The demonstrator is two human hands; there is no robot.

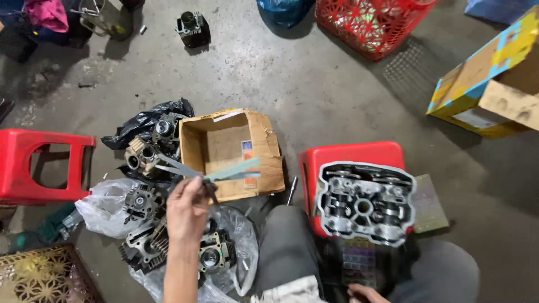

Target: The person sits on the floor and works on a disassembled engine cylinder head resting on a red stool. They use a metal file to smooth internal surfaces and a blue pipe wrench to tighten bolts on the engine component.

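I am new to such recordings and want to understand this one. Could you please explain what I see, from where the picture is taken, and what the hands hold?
The one picture comes from a camera worn on a person's head, looking down at a concrete floor. There is no robot.

The left hand is raised and holds a fanned set of thin metal blades. Only part of the right hand shows at the bottom edge, touching a clear compartment box on the lap.

An engine cylinder head lies on a red stool. To the left are an open cardboard box and engine parts in plastic bags.
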